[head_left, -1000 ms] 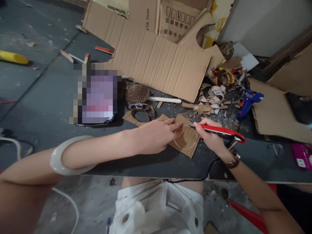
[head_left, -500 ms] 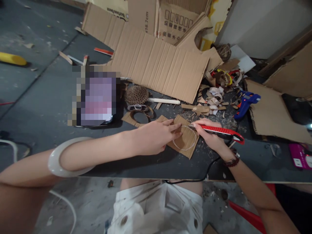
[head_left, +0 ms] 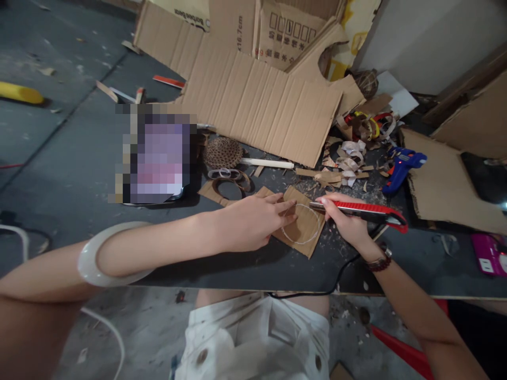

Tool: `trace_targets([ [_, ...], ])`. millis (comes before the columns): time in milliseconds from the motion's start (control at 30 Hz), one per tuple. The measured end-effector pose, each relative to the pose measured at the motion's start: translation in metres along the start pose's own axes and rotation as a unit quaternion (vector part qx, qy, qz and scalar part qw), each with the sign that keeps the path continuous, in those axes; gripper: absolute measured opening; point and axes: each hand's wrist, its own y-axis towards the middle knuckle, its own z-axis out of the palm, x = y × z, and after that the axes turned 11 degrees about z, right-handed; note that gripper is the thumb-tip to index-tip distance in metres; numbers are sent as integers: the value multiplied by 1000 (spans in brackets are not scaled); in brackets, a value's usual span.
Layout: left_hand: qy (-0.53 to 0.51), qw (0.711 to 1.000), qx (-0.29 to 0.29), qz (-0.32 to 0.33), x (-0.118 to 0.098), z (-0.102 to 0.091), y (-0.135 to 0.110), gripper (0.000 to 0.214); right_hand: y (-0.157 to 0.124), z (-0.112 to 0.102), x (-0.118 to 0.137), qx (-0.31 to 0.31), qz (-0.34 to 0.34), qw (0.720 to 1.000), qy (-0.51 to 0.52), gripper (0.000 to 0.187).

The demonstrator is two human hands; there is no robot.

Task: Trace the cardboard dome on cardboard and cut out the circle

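Note:
A small piece of cardboard [head_left: 303,244] lies near the table's front edge, with a pale circle marked on it. My left hand [head_left: 253,221] rests flat on its left part, fingers stretched out and apart. In my right hand [head_left: 346,224] is a red utility knife [head_left: 370,208], gripped near its front end. Its blade points left and is at the upper right of the circle; whether it touches the cardboard I cannot tell. Just behind my left hand lies a cardboard scrap [head_left: 209,192] with a round ring of brown tape or card on it.
Behind lie a large corrugated sheet [head_left: 257,100], a coiled cardboard dome [head_left: 223,153], a white stick [head_left: 267,163] and paper scraps [head_left: 350,163]. A blue glue gun [head_left: 402,169] sits right, its black cable [head_left: 340,277] near my right wrist. A blurred-out screen [head_left: 160,158] stands left.
My right hand has shifted slightly to the right with the utility knife, its blade drawn a little back along the circle. My left hand stays in place on the cardboard.

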Motion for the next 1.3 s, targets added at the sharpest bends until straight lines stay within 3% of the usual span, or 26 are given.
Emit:
trace_targets([
  [100,4,1000,-3,4,0,0,0,63,1,0,-2,-23,4,1000,19,24],
  [733,1,1000,-3,1,1,0,0,63,1,1,-4,3,14,1000,14,26],
  [1067,-24,999,-27,-3,1,1,0,63,-3,-2,9,-1,-48,998,-49,21],
  [1300,-5,1000,10,-7,0,-1,0,64,-4,2,11,8,-64,996,-55,19],
])
